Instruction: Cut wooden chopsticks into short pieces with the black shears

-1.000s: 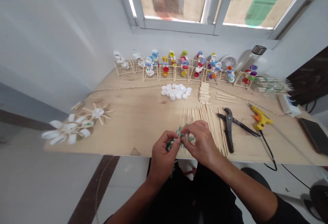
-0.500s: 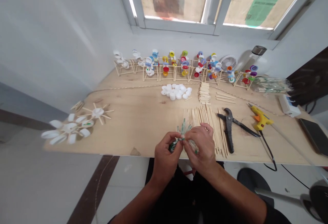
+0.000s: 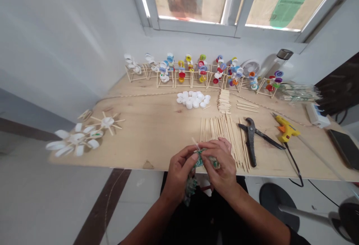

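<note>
A crumpled plastic wrapper [image 3: 199, 159], clear with green print, is pinched between both my hands at the table's front edge. My left hand [image 3: 179, 166] is closed on its left side, and part of the wrapper hangs below the thumb over my lap. Fingers bent, my right hand [image 3: 220, 161] grips the other side, with thumb and fingertips close to the left ones. A thin pale strip stands up above the fingertips. Just beyond and to the right of my hands lie long wooden sticks [image 3: 234, 144], partly covered by the right hand.
Black cutting pliers [image 3: 251, 144] and a yellow glue gun [image 3: 286, 128] lie to the right. White bottle caps [image 3: 189, 104] and short sticks [image 3: 224, 101] sit mid-table. Stick frames with coloured caps [image 3: 181, 76] line the wall. A white petalled wheel [image 3: 80, 148] lies left.
The wrapper's loose green end no longer sticks up above my fingers. A length of it now hangs below my left hand. Both hands stay close together in nearly the same place.
</note>
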`<action>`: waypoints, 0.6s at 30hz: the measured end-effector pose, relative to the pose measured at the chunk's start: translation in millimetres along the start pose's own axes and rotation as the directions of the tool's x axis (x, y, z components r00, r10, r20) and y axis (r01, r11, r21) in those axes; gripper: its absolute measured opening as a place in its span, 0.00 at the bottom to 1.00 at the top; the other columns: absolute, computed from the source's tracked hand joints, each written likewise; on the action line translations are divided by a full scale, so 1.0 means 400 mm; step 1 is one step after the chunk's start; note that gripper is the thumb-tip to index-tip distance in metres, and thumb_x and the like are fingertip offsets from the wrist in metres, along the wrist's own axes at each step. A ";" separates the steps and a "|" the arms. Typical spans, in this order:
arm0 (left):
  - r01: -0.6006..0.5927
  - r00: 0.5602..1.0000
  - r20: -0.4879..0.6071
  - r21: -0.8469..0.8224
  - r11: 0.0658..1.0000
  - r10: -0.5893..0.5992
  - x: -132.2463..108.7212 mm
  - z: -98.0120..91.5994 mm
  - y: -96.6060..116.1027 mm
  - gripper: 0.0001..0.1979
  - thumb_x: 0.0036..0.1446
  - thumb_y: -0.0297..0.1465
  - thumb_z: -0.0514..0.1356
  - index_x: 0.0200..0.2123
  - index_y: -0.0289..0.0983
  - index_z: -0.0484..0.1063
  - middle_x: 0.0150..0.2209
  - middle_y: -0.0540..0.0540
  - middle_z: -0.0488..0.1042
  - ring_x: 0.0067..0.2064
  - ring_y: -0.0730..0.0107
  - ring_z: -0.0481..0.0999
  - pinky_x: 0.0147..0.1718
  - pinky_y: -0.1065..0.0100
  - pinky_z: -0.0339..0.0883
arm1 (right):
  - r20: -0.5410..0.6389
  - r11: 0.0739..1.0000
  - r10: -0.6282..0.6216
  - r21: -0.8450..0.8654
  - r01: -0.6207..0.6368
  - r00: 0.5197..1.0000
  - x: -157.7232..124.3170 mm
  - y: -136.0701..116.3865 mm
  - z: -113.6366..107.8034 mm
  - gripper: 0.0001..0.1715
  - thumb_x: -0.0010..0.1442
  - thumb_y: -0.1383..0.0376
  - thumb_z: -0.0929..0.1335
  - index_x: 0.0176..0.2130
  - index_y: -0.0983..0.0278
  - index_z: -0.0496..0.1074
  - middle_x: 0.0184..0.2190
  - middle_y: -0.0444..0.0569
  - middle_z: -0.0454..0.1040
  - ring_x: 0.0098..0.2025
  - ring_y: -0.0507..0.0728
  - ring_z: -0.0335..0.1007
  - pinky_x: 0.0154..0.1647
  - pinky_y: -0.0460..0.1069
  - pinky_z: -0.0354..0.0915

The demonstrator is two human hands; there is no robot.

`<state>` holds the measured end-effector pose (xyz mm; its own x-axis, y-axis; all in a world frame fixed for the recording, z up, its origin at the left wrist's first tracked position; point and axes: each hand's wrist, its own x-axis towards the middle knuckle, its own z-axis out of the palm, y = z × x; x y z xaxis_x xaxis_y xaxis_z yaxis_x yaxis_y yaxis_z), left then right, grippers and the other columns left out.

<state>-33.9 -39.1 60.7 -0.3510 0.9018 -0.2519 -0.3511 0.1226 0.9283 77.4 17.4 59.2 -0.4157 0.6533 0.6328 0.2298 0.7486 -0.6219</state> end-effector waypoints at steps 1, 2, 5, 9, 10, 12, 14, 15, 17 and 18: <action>0.041 0.999 -0.007 -0.029 0.999 -0.041 0.000 0.001 0.004 0.14 0.48 0.38 0.61 0.37 0.36 0.74 0.24 0.51 0.69 0.21 0.79 0.62 0.16 0.78 0.55 | 0.003 1.000 -0.003 0.000 0.003 1.000 0.000 0.000 0.000 0.09 0.56 0.73 0.64 0.32 0.60 0.69 0.37 0.46 0.77 0.41 0.56 0.70 0.51 0.60 0.53; 0.076 0.997 -0.023 -0.046 0.996 -0.077 0.000 0.002 0.008 0.14 0.48 0.39 0.61 0.36 0.36 0.74 0.25 0.50 0.70 0.22 0.78 0.64 0.17 0.78 0.55 | 0.007 1.000 -0.007 0.000 0.007 1.000 0.000 0.000 0.001 0.08 0.56 0.73 0.64 0.32 0.60 0.70 0.37 0.46 0.76 0.41 0.56 0.70 0.51 0.59 0.54; 0.135 0.987 -0.079 -0.067 0.989 -0.140 0.003 0.007 0.015 0.13 0.45 0.39 0.63 0.32 0.36 0.75 0.27 0.49 0.71 0.27 0.74 0.68 0.18 0.79 0.58 | 0.031 1.000 -0.021 -0.010 0.021 0.999 -0.003 0.000 0.001 0.08 0.57 0.72 0.65 0.31 0.60 0.71 0.38 0.46 0.76 0.41 0.56 0.69 0.50 0.59 0.55; 0.098 0.982 -0.146 -0.148 0.984 -0.120 -0.001 0.014 0.012 0.11 0.45 0.37 0.64 0.29 0.36 0.74 0.27 0.50 0.72 0.25 0.77 0.67 0.16 0.81 0.55 | 0.040 0.999 -0.040 -0.014 0.040 0.998 -0.006 0.003 -0.003 0.08 0.56 0.72 0.66 0.34 0.60 0.73 0.39 0.47 0.76 0.41 0.57 0.69 0.49 0.59 0.56; 0.074 0.980 -0.168 -0.171 0.983 -0.103 -0.004 0.015 0.010 0.10 0.45 0.37 0.64 0.29 0.36 0.74 0.27 0.50 0.72 0.25 0.78 0.67 0.16 0.81 0.55 | 0.037 0.999 -0.045 -0.013 0.045 0.998 -0.007 0.004 -0.005 0.09 0.56 0.71 0.66 0.35 0.60 0.73 0.39 0.47 0.76 0.41 0.57 0.69 0.48 0.60 0.56; 0.024 0.972 -0.224 -0.203 0.979 -0.070 -0.009 0.018 0.007 0.11 0.45 0.37 0.64 0.29 0.36 0.73 0.26 0.51 0.72 0.24 0.78 0.67 0.16 0.80 0.57 | 0.025 0.999 -0.049 -0.011 0.049 0.998 -0.007 0.003 -0.009 0.09 0.56 0.71 0.66 0.36 0.59 0.74 0.38 0.47 0.76 0.41 0.57 0.69 0.47 0.60 0.57; -0.003 0.958 -0.281 -0.226 0.974 -0.063 -0.011 0.018 0.005 0.11 0.44 0.38 0.64 0.28 0.36 0.72 0.26 0.52 0.71 0.23 0.78 0.67 0.17 0.80 0.59 | 0.013 0.999 -0.051 -0.009 0.051 0.999 -0.008 -0.001 -0.012 0.09 0.56 0.71 0.66 0.36 0.59 0.74 0.38 0.47 0.77 0.41 0.58 0.69 0.47 0.60 0.58; -0.008 0.949 -0.308 -0.238 0.971 -0.068 -0.011 0.018 0.005 0.12 0.44 0.38 0.64 0.28 0.36 0.71 0.25 0.52 0.70 0.23 0.78 0.67 0.16 0.80 0.58 | 0.010 0.999 -0.052 -0.007 0.052 0.999 -0.010 -0.003 -0.013 0.10 0.56 0.71 0.66 0.36 0.59 0.75 0.37 0.47 0.77 0.41 0.58 0.69 0.47 0.60 0.58; -0.004 0.933 -0.349 -0.265 0.964 -0.092 -0.009 0.015 0.005 0.12 0.44 0.38 0.64 0.28 0.36 0.70 0.23 0.54 0.68 0.21 0.80 0.65 0.15 0.80 0.57 | 0.012 0.998 -0.058 -0.002 0.058 0.998 -0.014 -0.008 -0.016 0.10 0.56 0.71 0.66 0.37 0.59 0.75 0.37 0.47 0.77 0.41 0.58 0.68 0.47 0.60 0.58; -0.002 0.927 -0.361 -0.279 0.960 -0.103 -0.007 0.012 0.006 0.12 0.44 0.38 0.64 0.28 0.36 0.70 0.22 0.55 0.67 0.19 0.81 0.63 0.14 0.81 0.55 | 0.018 0.998 -0.061 0.000 0.061 0.998 -0.017 -0.011 -0.018 0.10 0.56 0.72 0.66 0.37 0.59 0.74 0.37 0.47 0.77 0.41 0.58 0.68 0.47 0.61 0.58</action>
<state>-29.5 -39.2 64.8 -0.6027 0.6737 -0.4277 -0.5788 -0.0001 0.8155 85.7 10.5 60.7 -0.4447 0.6047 0.6608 0.2041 0.7867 -0.5826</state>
